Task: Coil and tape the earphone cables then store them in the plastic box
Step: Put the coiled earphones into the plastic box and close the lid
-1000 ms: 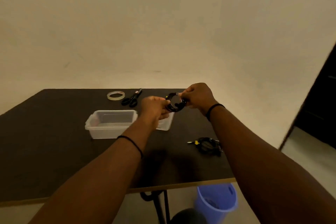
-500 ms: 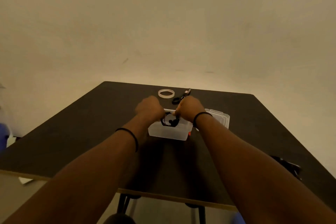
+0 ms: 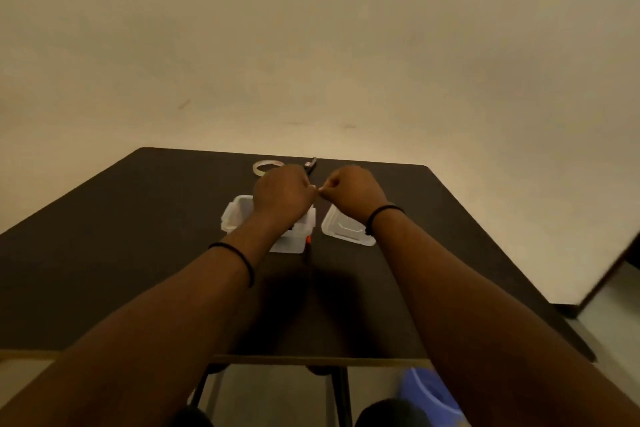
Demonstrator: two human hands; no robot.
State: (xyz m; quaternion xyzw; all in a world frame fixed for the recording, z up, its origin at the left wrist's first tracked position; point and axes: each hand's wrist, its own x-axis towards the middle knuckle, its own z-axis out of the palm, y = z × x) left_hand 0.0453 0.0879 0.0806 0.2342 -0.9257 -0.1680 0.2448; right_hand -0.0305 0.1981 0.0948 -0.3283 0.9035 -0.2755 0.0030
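Dark brown, nearly black surface (image 3: 138, 236) with a pale wooden front edge. Clear, colourless plastic box (image 3: 239, 215) and lid (image 3: 346, 230). Translucent whitish tape roll (image 3: 265, 166). Black scissors (image 3: 310, 163). Thin black wristbands (image 3: 239, 255). Small orange spot (image 3: 308, 238) beside the box. Blue bucket (image 3: 429, 392) below. Plain beige wall (image 3: 311, 45).

Count, relative to the clear plastic box (image 3: 232, 218): 1 box, 1 lid (image 3: 341, 229) just right of it, 1 tape roll (image 3: 266, 167) and 1 pair of scissors (image 3: 310, 163) behind it. 2 hands above it, left hand (image 3: 282, 196) and right hand (image 3: 353, 191), 1 black wristband each. 1 blue bin (image 3: 429, 395) on the floor, near side of the table.
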